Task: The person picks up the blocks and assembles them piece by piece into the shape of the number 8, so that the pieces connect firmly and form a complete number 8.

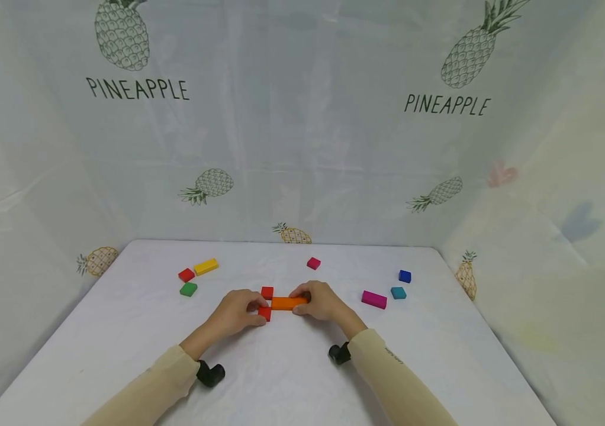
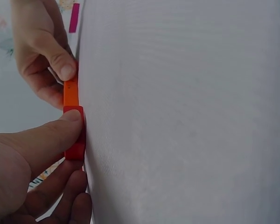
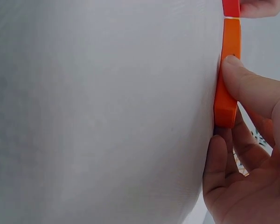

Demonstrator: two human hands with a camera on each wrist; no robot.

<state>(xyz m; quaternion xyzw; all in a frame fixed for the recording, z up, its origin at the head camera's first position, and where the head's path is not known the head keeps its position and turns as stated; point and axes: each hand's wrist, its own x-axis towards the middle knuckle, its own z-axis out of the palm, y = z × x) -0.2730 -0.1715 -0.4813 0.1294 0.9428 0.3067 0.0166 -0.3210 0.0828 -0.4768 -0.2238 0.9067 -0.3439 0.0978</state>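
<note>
- Left hand: thumb and fingers in a narrow pinch on the front red block, near the middle of the white table.
- Right hand: thumb and fingers gripping the orange block toward its right end; the block lies lengthwise from left to right on the table.
- The front red block is just beside the orange block's left end; the right wrist view shows a thin gap between them.
- Back red block: just behind the front one, also by the orange block's left end.
- On the left of the table, in a loose group: a yellow block, a small red block and a green block.
- Behind the right hand, well apart from it: a crimson block.
- On the right: a long magenta block, then a teal block with a blue block behind it.
- Around the table: a pale curtain printed with pineapples.
</note>
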